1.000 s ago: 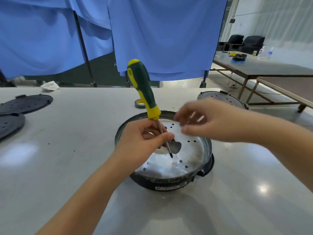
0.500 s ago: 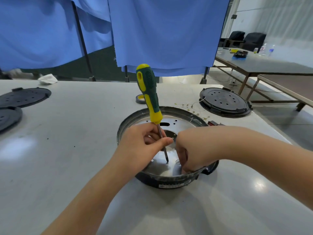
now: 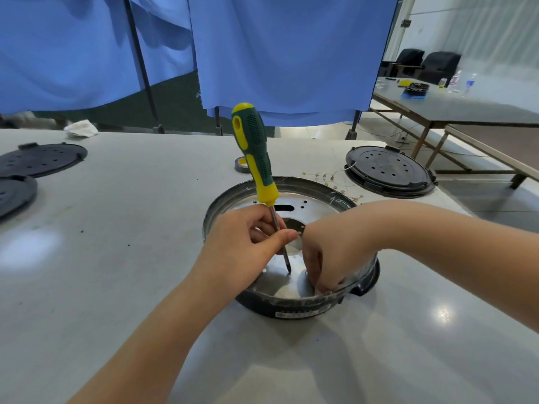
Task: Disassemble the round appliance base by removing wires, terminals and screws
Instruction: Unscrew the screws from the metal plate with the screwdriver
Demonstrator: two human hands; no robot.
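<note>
base [image 3: 280, 188] sat mid-table. left hand [image 3: 245, 240] pinched the screwdriver [image 3: 256, 158] by its shaft, tip just above the plate. right hand [image 3: 329, 252] had fingers curled down at the near rim — what it held, can't tell. best to seat the tip square before turning.

White label [image 3: 297, 314] on front wall of round appliance base [image 3: 280, 188]: print too small, illegible. No other text readable.
</note>
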